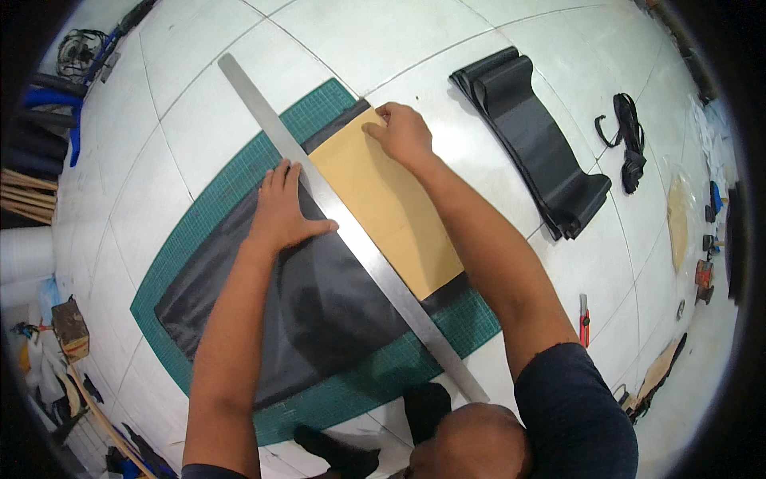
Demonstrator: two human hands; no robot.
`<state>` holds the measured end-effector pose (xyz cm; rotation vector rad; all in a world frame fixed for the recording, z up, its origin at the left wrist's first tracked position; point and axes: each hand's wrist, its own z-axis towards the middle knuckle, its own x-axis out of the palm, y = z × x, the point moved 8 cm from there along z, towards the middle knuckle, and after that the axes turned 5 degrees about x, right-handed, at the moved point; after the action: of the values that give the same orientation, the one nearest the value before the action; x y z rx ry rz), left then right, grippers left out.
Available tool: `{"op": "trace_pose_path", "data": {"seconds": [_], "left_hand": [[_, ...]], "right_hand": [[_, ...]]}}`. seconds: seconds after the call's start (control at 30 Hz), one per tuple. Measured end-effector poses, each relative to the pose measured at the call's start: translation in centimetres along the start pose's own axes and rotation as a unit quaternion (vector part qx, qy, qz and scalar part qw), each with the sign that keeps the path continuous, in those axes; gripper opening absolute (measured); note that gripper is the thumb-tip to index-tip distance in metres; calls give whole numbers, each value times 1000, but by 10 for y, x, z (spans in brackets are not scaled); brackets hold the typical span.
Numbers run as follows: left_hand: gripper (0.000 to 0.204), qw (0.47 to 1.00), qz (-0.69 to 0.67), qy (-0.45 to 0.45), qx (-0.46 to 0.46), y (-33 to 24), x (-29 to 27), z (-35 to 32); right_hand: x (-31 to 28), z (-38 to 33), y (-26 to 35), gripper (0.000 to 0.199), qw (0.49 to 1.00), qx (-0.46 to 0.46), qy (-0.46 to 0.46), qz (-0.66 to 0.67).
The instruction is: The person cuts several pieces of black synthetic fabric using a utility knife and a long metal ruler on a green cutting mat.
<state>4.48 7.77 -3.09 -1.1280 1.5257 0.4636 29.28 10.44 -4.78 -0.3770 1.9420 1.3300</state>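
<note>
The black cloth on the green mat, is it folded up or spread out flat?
Spread out flat. The black cloth lies open across the green mat, with the left hand pressing on it beside the metal ruler.

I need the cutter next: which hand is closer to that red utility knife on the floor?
Right. The right hand is at the tan template's far end; the red utility knife lies by that arm's elbow. The left hand presses the steel ruler, farther away.

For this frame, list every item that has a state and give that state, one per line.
Left hand: flat, pressing the metal ruler.
Right hand: fingertips on the far corner of the tan template.
Metal ruler: lying diagonally across the black fabric.
Black fabric: spread on the green cutting mat.
Folded black strips: stacked, untouched.
Red utility knife: lying aside.
</note>
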Motion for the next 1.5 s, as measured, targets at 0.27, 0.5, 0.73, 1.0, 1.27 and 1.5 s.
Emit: {"op": "trace_pose_path", "data": {"seconds": [0.27,0.5,0.73,1.0,1.27,1.5], "left_hand": [[134,1000,14,-7,-8,-3,-2,5],[137,999,30,-9,-10,5,9,-4],[136,1000,20,-23,1,3,5,3],[135,1000,19,-19,-12,5,6,4],[129,999,16,-26,12,3,3,5],[128,1000,9,-17,1,-1,1,4]], "right_hand": [[-96,-131,-77,40,997,14,54,-50],[-119,-251,-134,39,987,145,61,-35],[-122,-255,-132,37,992,101,11,-69],[-119,-255,-131,38,994,69,11,-89],[-116,-254,-138,40,995,75,30,-63],[-115,-255,-140,42,995,79,32,-57]]}}
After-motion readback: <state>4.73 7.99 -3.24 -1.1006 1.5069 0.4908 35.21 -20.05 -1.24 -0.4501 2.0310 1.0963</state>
